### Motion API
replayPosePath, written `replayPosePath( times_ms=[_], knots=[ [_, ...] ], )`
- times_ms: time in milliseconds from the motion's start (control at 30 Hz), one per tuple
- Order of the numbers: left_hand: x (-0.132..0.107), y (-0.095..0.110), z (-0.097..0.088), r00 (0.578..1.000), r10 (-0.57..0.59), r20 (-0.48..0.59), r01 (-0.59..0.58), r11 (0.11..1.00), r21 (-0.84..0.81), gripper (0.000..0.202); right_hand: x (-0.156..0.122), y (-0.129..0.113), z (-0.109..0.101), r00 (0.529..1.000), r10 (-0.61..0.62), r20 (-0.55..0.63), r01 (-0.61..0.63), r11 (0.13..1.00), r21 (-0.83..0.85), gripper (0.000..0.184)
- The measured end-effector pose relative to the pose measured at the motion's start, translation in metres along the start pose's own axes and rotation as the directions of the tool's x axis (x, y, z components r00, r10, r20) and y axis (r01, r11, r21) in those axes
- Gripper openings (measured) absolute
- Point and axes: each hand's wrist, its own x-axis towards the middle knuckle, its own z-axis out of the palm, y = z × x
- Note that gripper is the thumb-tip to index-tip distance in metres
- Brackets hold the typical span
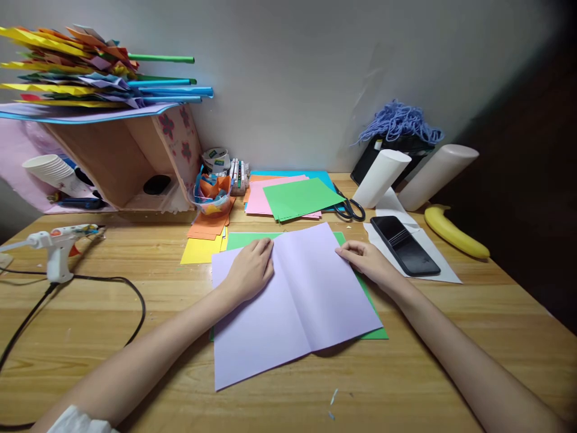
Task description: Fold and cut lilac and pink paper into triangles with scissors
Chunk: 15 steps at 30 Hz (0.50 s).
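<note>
A light purple sheet of paper (333, 288) with a crease down its middle lies on the table in front of me, its right half slightly raised. Under it a green sheet (376, 332) shows along the top, right and lower right. My left hand (250, 267) rests on the purple sheet's upper left part, fingers close together and pressed down on the paper. At the upper right edge, my right hand (360, 257) pinches the purple sheet between thumb and fingers.
Behind the sheets lie coloured papers (302, 198) and black scissors (349, 208). A phone (404, 245), a banana (455, 231) and white rolls (383, 177) stand or lie right. Left are a glue gun (58, 243) with its cord, a scrap tub (213, 195) and a box (175, 150).
</note>
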Motion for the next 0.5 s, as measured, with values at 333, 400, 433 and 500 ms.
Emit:
replayPosePath(
  times_ms=[333, 400, 433, 500],
  knots=[
    [0.002, -0.002, 0.001, 1.0, 0.017, 0.024, -0.019, 0.997, 0.07, 0.041, -0.002, 0.007, -0.013, 0.945, 0.079, 0.317, -0.057, 0.995, -0.078, 0.035],
    [0.002, -0.002, 0.001, 0.999, 0.019, 0.028, -0.021, 0.997, 0.079, 0.041, -0.002, 0.007, -0.014, 0.937, 0.099, 0.335, -0.084, 0.995, -0.058, 0.034],
    [0.002, -0.002, 0.001, 0.999, 0.019, 0.03, -0.022, 0.996, 0.083, 0.041, -0.001, 0.008, -0.014, 0.932, 0.107, 0.345, -0.096, 0.994, -0.048, 0.034],
    [0.001, -0.002, 0.001, 0.999, 0.017, 0.029, -0.02, 0.996, 0.09, 0.04, 0.0, 0.008, -0.016, 0.921, 0.12, 0.371, -0.117, 0.993, -0.03, 0.033]
  ],
)
